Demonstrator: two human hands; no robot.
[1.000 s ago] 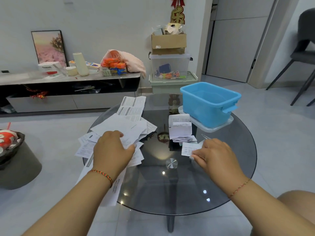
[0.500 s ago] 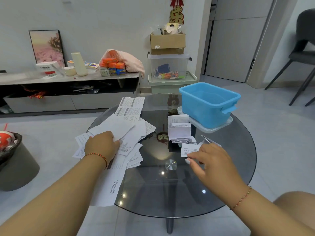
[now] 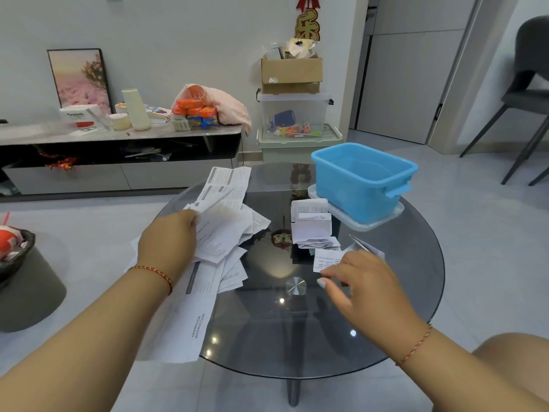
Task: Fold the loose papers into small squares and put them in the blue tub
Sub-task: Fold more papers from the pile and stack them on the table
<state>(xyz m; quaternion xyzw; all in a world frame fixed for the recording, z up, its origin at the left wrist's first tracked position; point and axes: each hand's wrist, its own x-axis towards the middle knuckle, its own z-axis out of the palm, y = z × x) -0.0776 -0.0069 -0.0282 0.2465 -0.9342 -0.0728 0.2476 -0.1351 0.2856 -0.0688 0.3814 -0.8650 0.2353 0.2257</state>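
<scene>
While blurred, left grip clutching loose papers; right grip relaxed beside folded slip.

Home living room: low TV console with framed picture, stacked storage boxes, round glass worktop, tiled floor.

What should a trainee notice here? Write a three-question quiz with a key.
1. True or false: the blue plastic tub stands on a clear plastic lid.
2. Which of the hands grips a sheet from the loose white paper pile? A) left hand B) right hand
3. Fill in: the small folded white paper lies on the round ____ table.

Key: 1 true; 2 A; 3 glass.
</scene>
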